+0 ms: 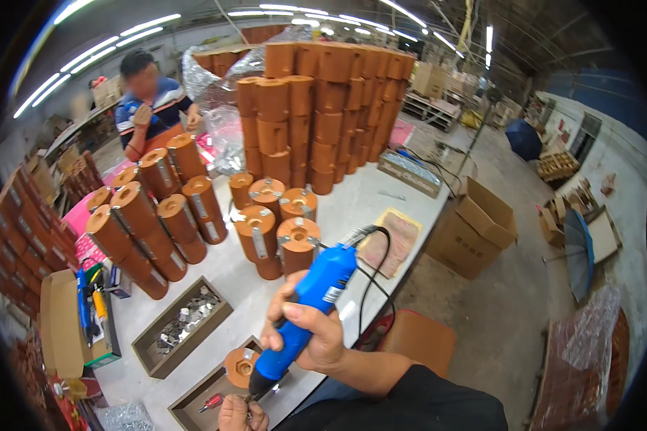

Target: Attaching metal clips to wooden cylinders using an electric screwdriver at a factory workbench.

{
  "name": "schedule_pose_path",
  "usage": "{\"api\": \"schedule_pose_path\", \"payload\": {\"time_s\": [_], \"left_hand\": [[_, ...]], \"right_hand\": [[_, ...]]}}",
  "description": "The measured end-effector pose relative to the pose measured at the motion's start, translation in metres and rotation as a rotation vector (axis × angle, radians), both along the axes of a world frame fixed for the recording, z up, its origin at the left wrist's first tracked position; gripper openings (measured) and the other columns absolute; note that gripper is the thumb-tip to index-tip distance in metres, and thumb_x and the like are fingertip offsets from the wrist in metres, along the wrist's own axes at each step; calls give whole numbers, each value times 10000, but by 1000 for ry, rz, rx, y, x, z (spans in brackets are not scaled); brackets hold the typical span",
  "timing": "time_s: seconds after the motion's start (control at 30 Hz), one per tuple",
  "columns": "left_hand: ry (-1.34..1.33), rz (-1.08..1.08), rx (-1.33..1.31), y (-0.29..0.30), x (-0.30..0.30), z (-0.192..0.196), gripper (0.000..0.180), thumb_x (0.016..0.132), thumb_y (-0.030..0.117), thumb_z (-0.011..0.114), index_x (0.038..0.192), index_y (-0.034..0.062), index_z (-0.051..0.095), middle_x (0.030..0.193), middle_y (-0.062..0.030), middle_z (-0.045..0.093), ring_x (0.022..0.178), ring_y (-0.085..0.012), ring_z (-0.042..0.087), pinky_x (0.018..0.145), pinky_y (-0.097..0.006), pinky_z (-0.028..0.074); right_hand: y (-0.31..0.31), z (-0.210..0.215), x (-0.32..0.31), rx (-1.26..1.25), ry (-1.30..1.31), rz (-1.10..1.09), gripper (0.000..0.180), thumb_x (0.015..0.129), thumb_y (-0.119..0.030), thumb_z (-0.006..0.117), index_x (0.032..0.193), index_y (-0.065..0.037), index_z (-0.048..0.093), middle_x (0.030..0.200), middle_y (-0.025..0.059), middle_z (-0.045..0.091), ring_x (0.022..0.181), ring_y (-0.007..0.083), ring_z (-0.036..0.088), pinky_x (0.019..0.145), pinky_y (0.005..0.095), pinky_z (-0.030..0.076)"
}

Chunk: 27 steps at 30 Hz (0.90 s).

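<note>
A blue electric screwdriver (305,309) is in my right hand (313,337), its fingers wrapped round the body. Its dark nose points down and left, and a black cable leaves its upper end. Close to that tip, my left hand (241,415) is closed in a pinch at the lower edge; what its fingers hold is too small to make out. Just behind the tip is an orange-brown cylinder (239,365) with a hexagonal recess in its top. It is at a shallow wooden tray (187,399), where a red-handled screwdriver (211,402) lies.
Small metal pieces fill another wooden tray (140,345). Orange-brown cylinders (259,233) with metal strips stand beyond, and taller stacks (331,118) rise behind. At left is a cardboard box (57,323) with tools; an open carton (474,223) is beside the table. A person (151,108) sits opposite.
</note>
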<state>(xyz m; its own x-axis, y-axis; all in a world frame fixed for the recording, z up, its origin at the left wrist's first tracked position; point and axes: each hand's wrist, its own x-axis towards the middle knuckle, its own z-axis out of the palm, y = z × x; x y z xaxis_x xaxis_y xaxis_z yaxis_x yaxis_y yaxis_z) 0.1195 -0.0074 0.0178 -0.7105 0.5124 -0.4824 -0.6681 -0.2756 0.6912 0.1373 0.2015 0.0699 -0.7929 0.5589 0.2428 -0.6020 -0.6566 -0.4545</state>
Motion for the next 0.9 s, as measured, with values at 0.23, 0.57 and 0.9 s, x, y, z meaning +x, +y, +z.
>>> {"api": "schedule_pose_path", "payload": {"time_s": [0.23, 0.57, 0.9], "left_hand": [[71, -15, 28, 3, -1, -4, 211, 1018, 272, 521, 914, 91, 554, 663, -8, 552, 433, -44, 337, 389, -194, 238], [195, -1, 8, 14, 0, -1, 225, 1028, 291, 504, 930, 89, 530, 632, 25, 475, 452, -37, 339, 398, -185, 243], [290, 25, 36, 7, -9, -33, 227, 1020, 222, 500, 1053, 24, 606, 620, 23, 448, 467, -48, 340, 423, -225, 267]], "right_hand": [[4, 4, -1, 62, 67, -32, 258, 870, -88, 588, 1102, -87, 477, 868, 131, 616, 599, 261, 629, 625, 445, 546], [4, 3, 0, 25, 66, -86, 250, 891, -113, 591, 1111, -100, 473, 878, 139, 623, 607, 242, 625, 635, 434, 547], [5, 8, -12, 367, 101, -65, 239, 974, -225, 485, 1183, -109, 495, 909, 99, 605, 607, 181, 576, 602, 389, 517]]}}
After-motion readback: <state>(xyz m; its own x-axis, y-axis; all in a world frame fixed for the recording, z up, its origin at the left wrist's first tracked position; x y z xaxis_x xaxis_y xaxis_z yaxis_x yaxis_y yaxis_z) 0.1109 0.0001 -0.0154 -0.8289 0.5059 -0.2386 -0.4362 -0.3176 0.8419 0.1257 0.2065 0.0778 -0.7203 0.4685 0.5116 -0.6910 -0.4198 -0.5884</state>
